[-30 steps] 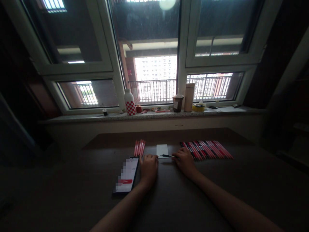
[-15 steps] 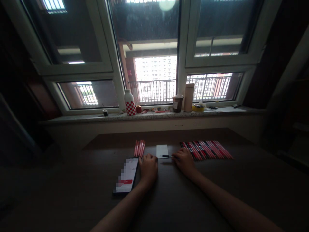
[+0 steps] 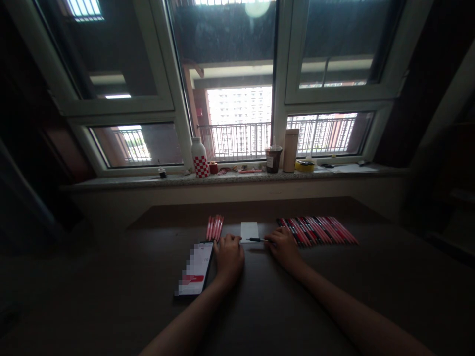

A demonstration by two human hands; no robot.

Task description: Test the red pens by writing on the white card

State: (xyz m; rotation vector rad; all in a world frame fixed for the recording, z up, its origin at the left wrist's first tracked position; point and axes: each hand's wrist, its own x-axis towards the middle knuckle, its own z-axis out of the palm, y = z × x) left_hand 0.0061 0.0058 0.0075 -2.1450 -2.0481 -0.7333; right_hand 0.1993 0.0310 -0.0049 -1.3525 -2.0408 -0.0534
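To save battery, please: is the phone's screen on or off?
On: the phone glows pale, with a red bar across its lower half.

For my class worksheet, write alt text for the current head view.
A person's right hand holds a dark-tipped pen over white paper on a dark table; the left hand rests beside a smartphone. A small group of pink pens or pencils lies on the left, a longer pink-and-black row on the right.
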